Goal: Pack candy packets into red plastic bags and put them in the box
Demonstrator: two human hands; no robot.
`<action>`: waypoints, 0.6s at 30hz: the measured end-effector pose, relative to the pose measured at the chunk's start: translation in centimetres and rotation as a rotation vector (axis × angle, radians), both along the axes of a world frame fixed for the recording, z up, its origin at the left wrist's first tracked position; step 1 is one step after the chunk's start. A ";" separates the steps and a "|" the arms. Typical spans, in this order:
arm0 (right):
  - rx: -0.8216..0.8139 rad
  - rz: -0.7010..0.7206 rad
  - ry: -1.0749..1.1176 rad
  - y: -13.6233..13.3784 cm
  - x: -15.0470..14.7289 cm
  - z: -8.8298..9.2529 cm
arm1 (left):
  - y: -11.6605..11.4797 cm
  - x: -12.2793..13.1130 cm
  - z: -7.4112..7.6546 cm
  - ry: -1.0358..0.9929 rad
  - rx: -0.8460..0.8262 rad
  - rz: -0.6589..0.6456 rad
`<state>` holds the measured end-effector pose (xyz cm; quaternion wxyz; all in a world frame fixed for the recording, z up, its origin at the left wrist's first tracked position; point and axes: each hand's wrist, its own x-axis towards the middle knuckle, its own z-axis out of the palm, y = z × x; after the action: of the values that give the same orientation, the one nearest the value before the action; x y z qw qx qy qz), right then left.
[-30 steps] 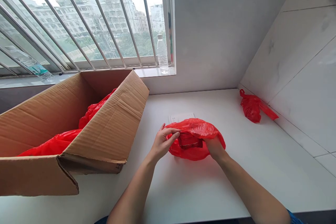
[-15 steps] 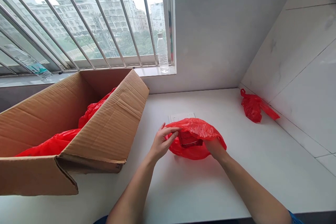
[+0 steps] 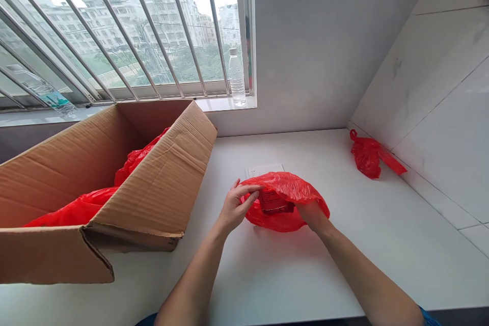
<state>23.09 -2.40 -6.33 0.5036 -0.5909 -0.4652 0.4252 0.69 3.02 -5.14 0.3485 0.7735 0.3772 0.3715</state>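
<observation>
A red plastic bag (image 3: 286, 186) lies on the white table with its mouth facing me. My left hand (image 3: 235, 205) pinches the left edge of the bag's mouth between thumb and fingers. My right hand (image 3: 312, 216) reaches inside through the right part of the opening; its fingers are hidden by the plastic. Within the bag sits a dark boxy item (image 3: 275, 202) with rows of small markings, tinted red by the film. Whether my right fingers touch that item cannot be seen. Just behind the bag, part of a white socket panel (image 3: 266, 169) shows.
A big open cardboard box (image 3: 153, 178) with red plastic bags (image 3: 91, 205) inside stands at left. One knotted red bag (image 3: 369, 158) lies at back right by the tiled wall. A clear bottle (image 3: 237, 79) stands on the sill; another bottle (image 3: 57, 99) leans against the barred window.
Almost nothing differs. Both hands and the bag keep their places, and the dark item inside appears very slightly shifted.
</observation>
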 end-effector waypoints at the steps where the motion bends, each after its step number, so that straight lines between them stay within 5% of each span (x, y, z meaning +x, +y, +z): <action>1: -0.007 -0.001 0.002 0.0 0.0 0.0 | 0.0 0.0 0.0 -0.002 0.000 0.001; 18: 0.084 -0.005 -0.032 0.1 -0.2 0.0 | 0.0 0.1 0.3 -0.018 -0.036 0.015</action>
<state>22.86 -2.28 -6.29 0.5214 -0.5773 -0.4892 0.3945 0.84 3.02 -4.89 0.3629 0.7608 0.3865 0.3744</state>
